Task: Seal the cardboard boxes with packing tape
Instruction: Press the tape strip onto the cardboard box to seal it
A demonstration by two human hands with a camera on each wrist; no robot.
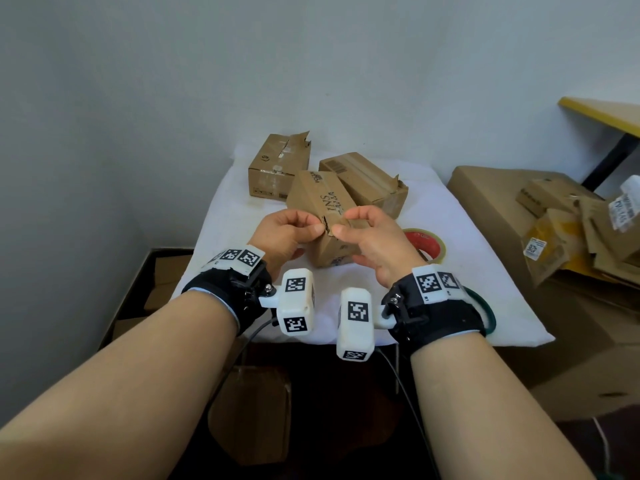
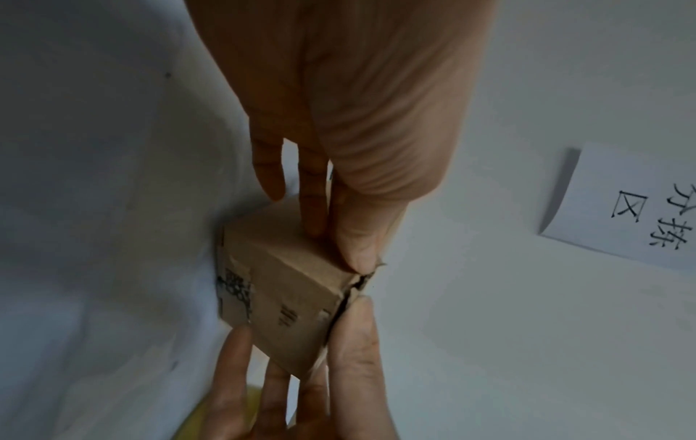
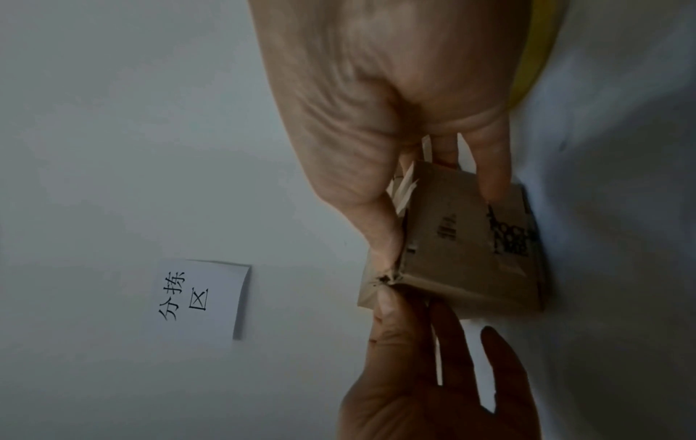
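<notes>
Left hand (image 1: 282, 233) and right hand (image 1: 372, 237) grip the tilted cardboard box (image 1: 320, 202) (handwritten, torn corner).

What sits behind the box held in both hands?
Behind the held box, two more cardboard boxes sit on the white cloth; their near lower parts are hidden.

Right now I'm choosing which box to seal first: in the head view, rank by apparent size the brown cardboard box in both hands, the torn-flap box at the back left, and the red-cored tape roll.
1. Held brown cardboard box, though nearness to the camera inflates it.
2. Torn-flap box at back left, close in apparent size; not firmly ranked.
3. Red-cored tape roll, partly hidden.
</notes>
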